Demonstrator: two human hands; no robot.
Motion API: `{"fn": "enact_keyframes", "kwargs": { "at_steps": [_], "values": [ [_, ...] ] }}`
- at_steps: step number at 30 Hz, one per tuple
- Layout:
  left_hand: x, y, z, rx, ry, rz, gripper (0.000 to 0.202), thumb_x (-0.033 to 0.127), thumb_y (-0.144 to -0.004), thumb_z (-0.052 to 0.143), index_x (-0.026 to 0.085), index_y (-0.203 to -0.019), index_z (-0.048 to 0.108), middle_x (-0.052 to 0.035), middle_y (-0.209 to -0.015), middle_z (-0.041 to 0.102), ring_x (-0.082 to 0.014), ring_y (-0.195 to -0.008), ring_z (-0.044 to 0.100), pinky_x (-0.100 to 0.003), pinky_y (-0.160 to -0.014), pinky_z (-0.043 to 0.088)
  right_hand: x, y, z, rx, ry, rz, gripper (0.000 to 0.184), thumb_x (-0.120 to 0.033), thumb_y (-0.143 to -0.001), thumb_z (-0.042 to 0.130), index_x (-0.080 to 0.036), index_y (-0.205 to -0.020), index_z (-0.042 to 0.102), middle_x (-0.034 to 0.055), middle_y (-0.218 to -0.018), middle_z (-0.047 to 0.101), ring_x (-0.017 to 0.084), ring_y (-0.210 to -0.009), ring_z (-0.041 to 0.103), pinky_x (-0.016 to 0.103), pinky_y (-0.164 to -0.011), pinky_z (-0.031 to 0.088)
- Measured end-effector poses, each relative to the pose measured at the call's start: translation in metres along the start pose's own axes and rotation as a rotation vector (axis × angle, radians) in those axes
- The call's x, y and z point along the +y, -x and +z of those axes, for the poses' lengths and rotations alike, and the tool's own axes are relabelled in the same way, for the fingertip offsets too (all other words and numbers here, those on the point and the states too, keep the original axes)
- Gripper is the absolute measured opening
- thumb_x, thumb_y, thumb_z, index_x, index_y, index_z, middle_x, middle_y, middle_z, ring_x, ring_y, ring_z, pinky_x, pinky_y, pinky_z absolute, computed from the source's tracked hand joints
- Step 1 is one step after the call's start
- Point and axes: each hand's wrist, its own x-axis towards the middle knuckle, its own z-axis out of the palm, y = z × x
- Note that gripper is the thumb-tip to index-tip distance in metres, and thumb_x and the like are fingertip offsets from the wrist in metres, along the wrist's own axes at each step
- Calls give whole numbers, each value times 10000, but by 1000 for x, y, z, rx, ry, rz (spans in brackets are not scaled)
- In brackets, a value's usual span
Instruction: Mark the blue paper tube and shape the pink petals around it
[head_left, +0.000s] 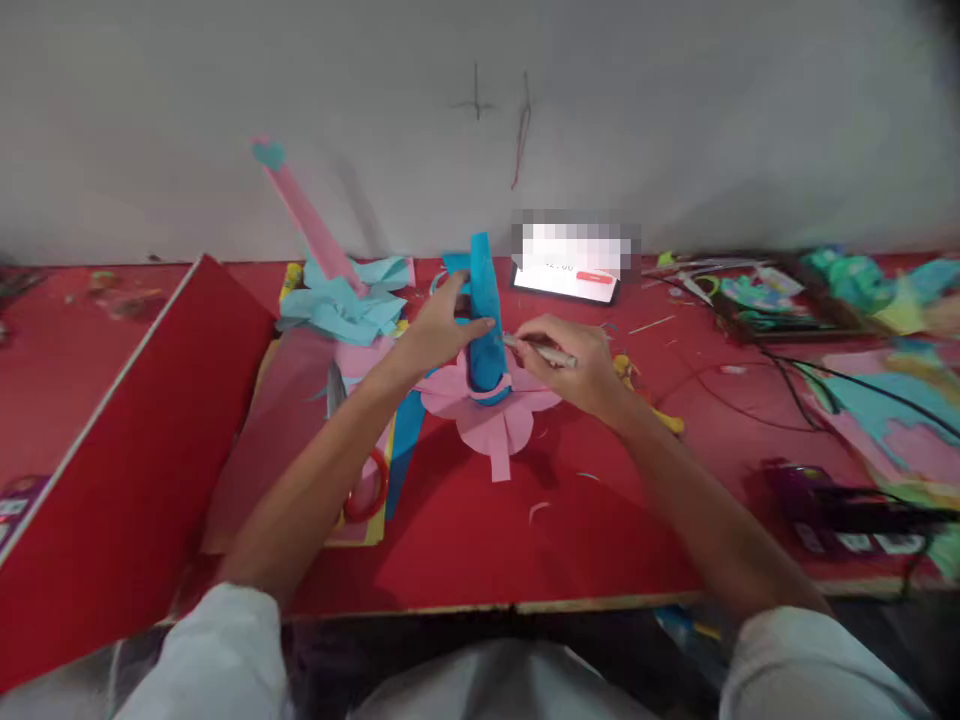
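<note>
A blue paper tube [488,345] stands upright at the middle of a pink paper flower [495,428] on the table. My left hand [444,325] grips the tube from its left side, thumb on the front. In my right hand [574,358] is a pale pen [553,354], its tip at the tube's right side. Scissors with red handles [367,485] lie partly under my left forearm, by a blue paper strip [405,450]. Left of my hands stands a pink paper stem [311,225] among light blue paper petals [337,310].
A lit phone [566,280] leans near the wall. The red divider board [142,440] rises at left. At right are a tray of scraps [780,300], black cables [847,375], coloured paper sheets [900,420] and a purple box [810,510]. Yellow scissors handles [664,420] lie near my right forearm.
</note>
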Motion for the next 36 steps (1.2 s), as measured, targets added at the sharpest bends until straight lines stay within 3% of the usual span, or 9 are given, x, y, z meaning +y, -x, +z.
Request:
{"fn": "enact_keyframes", "kwargs": {
  "at_steps": [13,30,36],
  "values": [
    [7,2,1,-3,7,-1,475,209,-851,831,201,-1277,619,-77,-1179,799,-235,-1062,787,-400,-914,650,-1,0,-2,-77,-2,64,220,-408,-1099,658,-259,-947,713,0,-791,799,158,-669,677,293,-667,512],
    [8,3,0,5,-17,-8,502,209,-857,840,196,-1316,638,-87,-1206,797,-237,-1077,778,-407,-936,645,-2,-2,-1,-34,9,47,164,-354,-1084,675,-255,-964,725,5,-826,817,160,-701,707,294,-682,516],
    [8,3,0,2,-16,-12,494,207,-862,828,202,-1318,637,-77,-1189,802,-227,-1064,780,-397,-921,644,-1,-1,-2,-68,-8,62,220,-427,-1111,656,-259,-989,729,15,-855,824,173,-733,718,309,-715,537]
  ]
}}
